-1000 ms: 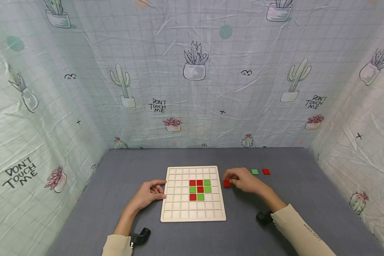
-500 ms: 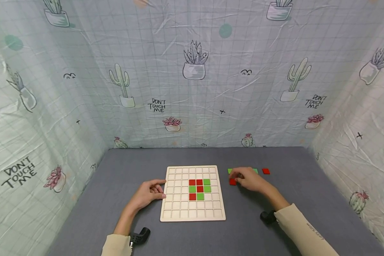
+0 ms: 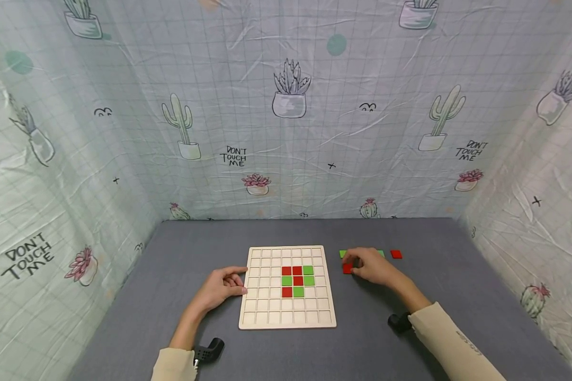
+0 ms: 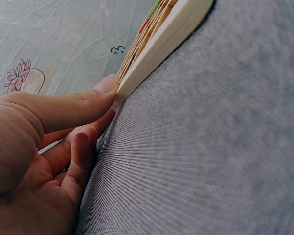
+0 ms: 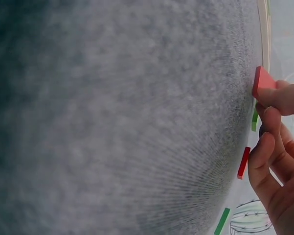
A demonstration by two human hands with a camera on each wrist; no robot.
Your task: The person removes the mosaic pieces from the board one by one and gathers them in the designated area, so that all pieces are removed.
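On the dark tabletop a pale wooden grid board [image 3: 262, 305] carries several red and green square tiles, such as a red tile [image 3: 287, 292] and a green tile [image 3: 307, 270]. My left hand [image 3: 217, 288] touches its left edge with the thumb and index finger; in the left wrist view the thumb [image 4: 80, 106] lies against the side. Right of the board, my right hand [image 3: 373, 266] holds a red tile [image 3: 347, 269] between thumb and fingers. The right wrist view shows that tile [image 5: 264, 84] tilted, the thumb on its face.
Behind the right hand lie a partly hidden green tile [image 3: 342, 254], another green tile [image 3: 381, 253] and a red tile [image 3: 396, 254]. A red tile [image 5: 243, 162] also shows below the fingers in the right wrist view. Printed cloth [image 3: 333, 185] surrounds the table.
My right hand has moved a little right and back with the red tile, away from the board, uncovering a green tile. It has barely shifted lately. The left hand and board stay put.
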